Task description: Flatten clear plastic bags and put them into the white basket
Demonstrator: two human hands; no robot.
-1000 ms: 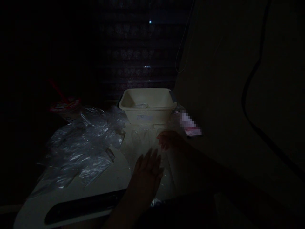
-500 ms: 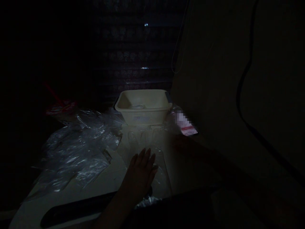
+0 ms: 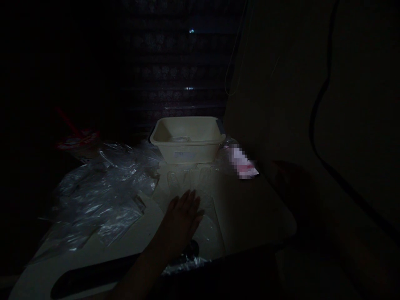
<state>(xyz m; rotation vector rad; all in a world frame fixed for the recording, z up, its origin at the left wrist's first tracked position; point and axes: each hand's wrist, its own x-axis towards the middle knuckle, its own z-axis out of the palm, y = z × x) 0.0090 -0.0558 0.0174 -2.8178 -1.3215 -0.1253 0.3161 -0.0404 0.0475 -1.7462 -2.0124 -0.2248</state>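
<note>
My left hand (image 3: 183,214) lies palm down with its fingers stretched out, on a thin clear plastic glove (image 3: 208,204) spread flat on the white table (image 3: 256,208). The glove's finger shapes point toward a cream plastic basin (image 3: 190,153) with a pale label. My right hand (image 3: 290,171) is a dim, blurred shape beyond the table's right edge. Its fingers are too dark to make out, and I cannot tell whether it holds anything. A crumpled heap of clear plastic (image 3: 100,196) lies to the left of my left hand.
A cup with a red straw (image 3: 79,139) stands at the back left. Beside the basin lies a pink and white packet (image 3: 243,164), partly blurred. A long black slot or strip (image 3: 100,273) runs along the table's near edge. A dark cable (image 3: 315,112) hangs at the right.
My right hand has moved right, from over the table near the packet to beyond the right edge. My left hand has shifted slightly forward on the glove.
</note>
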